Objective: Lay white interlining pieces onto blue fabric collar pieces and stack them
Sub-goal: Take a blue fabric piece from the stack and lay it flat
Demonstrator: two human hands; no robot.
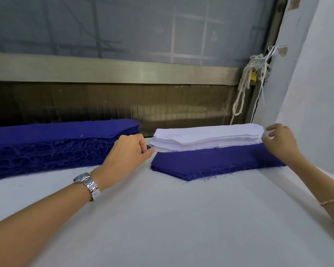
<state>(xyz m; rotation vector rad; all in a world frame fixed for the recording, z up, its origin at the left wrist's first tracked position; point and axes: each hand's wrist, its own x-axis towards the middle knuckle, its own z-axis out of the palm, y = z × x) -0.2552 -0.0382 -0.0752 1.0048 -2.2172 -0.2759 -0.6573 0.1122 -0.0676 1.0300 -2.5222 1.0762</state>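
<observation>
Between the hands: frayed blue collar stack (210,162), white interlining stack (206,135) behind; left hand (127,151) pinches the blue tip; right hand (280,141) curled, grip unclear.

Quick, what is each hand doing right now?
Left hand: pinching a blue collar piece by its tip.
Right hand: apparently pinching the white interlining stack at its end.

Single head view, above and behind fingers (147,152); faces forward-down over bench (172,218); near; window (123,26) beyond fingers.
</observation>
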